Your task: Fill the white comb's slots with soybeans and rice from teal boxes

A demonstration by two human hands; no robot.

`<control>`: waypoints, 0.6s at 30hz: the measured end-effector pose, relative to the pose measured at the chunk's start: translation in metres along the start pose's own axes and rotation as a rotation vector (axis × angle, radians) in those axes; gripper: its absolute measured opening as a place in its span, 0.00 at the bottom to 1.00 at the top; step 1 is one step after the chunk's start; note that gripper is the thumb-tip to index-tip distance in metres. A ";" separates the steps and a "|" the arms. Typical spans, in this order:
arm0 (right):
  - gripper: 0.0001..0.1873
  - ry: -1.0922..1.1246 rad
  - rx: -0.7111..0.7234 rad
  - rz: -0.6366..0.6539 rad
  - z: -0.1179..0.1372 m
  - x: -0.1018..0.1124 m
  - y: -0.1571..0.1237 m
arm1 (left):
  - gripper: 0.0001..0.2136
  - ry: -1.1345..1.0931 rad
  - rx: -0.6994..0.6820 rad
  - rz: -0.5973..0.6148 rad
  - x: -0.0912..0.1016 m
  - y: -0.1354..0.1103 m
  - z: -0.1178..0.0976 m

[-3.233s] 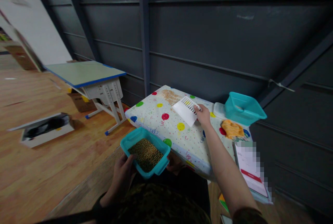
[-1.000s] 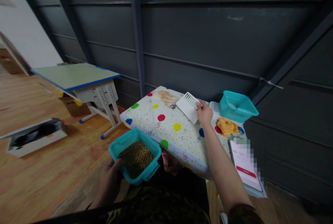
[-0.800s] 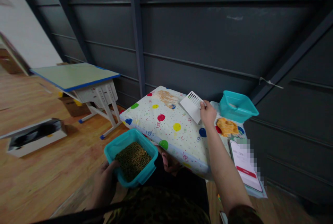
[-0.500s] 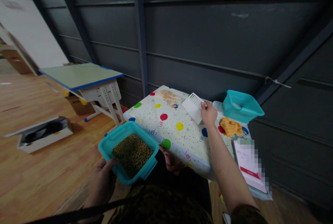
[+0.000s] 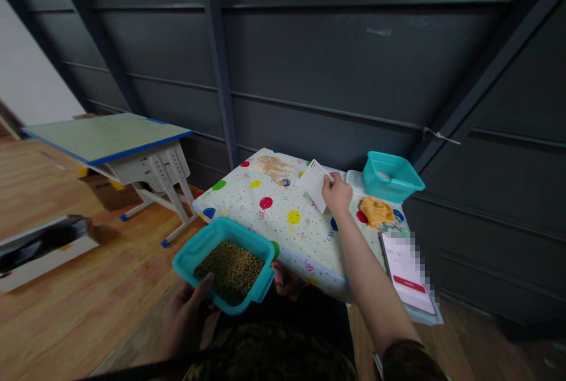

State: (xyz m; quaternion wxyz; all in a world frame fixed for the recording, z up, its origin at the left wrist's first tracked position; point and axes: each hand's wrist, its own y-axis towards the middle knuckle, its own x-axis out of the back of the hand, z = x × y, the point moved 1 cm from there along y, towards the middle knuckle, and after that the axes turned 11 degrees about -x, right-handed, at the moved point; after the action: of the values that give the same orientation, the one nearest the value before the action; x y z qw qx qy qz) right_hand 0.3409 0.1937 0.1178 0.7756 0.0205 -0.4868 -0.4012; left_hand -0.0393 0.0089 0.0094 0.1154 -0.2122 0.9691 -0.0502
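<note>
Clock positions are read from the middle of the balloon-printed surface. Nearest, at 8 o'clock, the left hand grips a turquoise bin, its thumb over the rim and its fingers hidden beneath. Within lie grains, dark green to tan, too small to identify. Just beside the bin, at its 3 o'clock side, a pinkish shape sits in shadow and cannot be made out. At 4 o'clock, a phone-like device is partly masked by pixelated blocks, its text illegible. At 2 o'clock, the right hand is closed around one end of a white slotted scoop, covering that part; whether the scoop touches the surface cannot be judged. At 3 o'clock lies a crumpled orange cloth. Beyond it, a pale tray, partly behind the right hand, adjoins a turquoise container whose near wall hides most of its interior. At 11 o'clock lies a tan granular patch. Farther off, a white box at 9 o'clock is cut by the left edge, its dark contents unclear; at 10 o'clock, a desk partly conceals a cardboard box.
</note>
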 end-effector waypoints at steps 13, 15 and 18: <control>0.19 0.133 0.313 -0.136 0.001 -0.025 -0.018 | 0.27 -0.068 0.028 0.010 -0.006 -0.012 -0.014; 0.18 0.135 0.347 -0.130 0.003 -0.027 -0.019 | 0.27 -0.076 0.038 0.011 -0.009 -0.015 -0.018; 0.18 0.131 0.398 -0.121 0.006 -0.029 -0.023 | 0.26 -0.068 0.026 0.002 -0.012 -0.017 -0.022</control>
State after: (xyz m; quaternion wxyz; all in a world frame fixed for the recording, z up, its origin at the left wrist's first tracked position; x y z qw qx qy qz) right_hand 0.3162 0.1986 0.0902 0.7608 0.2282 -0.5029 -0.3408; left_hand -0.0269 -0.0007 0.0356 0.1510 -0.2114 0.9641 -0.0555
